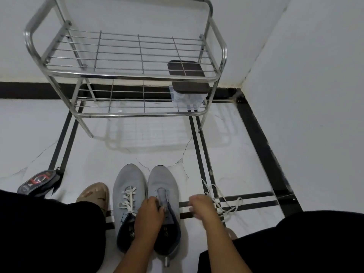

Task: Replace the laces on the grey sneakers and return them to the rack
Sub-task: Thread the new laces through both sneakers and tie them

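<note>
Both hands are low: left hand (150, 214) grips the tongue of the unlaced right sneaker (164, 196); right hand (202, 206) hangs loosely curled, holding nothing. Left sneaker (129, 192) stands touching it on the floor, the loose white lace (226, 203) just beside, the rack (126, 73) well apart.

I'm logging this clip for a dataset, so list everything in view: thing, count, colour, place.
grey sneakers: 2, grey, side by side on the floor below the rack; the left one laced white, the right one unlaced
loose lace: 1, white, on the floor right of the sneakers
rack: 1, chrome, two wire shelves, against the wall
box: 1, clear with a dark lid, lower shelf, right end
pouch: 1, dark with red markings, floor at left
slipper: 1, tan, left of the sneakers
left hand: 1, on the unlaced sneaker's tongue
right hand: 1, fingers curled, near the loose lace; grip unclear
</note>
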